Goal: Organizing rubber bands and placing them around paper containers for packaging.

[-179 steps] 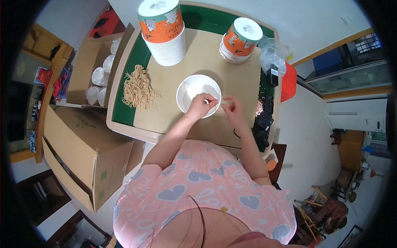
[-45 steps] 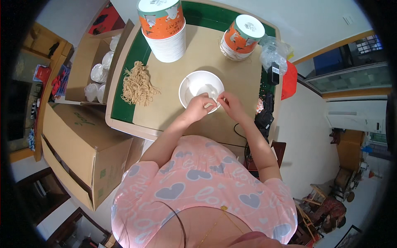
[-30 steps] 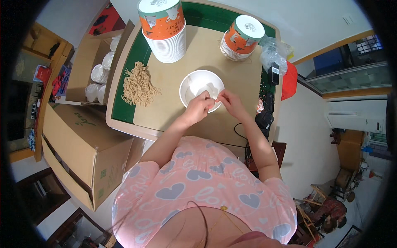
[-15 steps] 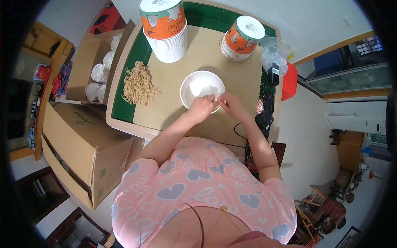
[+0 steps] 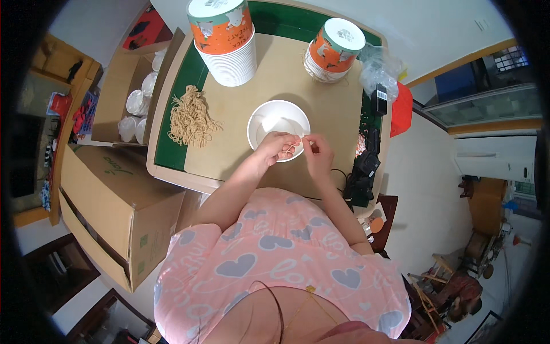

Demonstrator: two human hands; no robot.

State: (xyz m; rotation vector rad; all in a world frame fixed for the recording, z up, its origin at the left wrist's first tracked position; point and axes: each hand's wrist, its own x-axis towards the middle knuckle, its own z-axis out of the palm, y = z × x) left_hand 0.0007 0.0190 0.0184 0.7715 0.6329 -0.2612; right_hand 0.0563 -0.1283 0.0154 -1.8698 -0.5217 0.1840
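A white paper bucket [image 5: 268, 114] stands before me on the table, its mouth facing up. Over its near right rim, my left hand [image 5: 276, 147] is closed with a thin pale cord [image 5: 290, 145] across its fingers. The fingertips of my right hand [image 5: 318, 153] are pinched close by the left ones at the rim, on what looks like the end of the same cord. The exact grip there is too small to make out. A loose bundle of beige cords [image 5: 192, 117] lies to the left of the bucket.
Behind stand a tall stack of orange-printed and white buckets [image 5: 226, 57] and a shorter stack [image 5: 335, 51] with cord around its base. A clear plastic bag [image 5: 381, 71] and black devices [image 5: 364, 172] line the right edge. Cardboard boxes [image 5: 154, 229] stand left of the table [image 5: 229, 155].
My left hand has turned so its curled fingers show, with cord across them. The right hand has turned more upright, its forearm drawing closer in. The bucket appears barely shifted.
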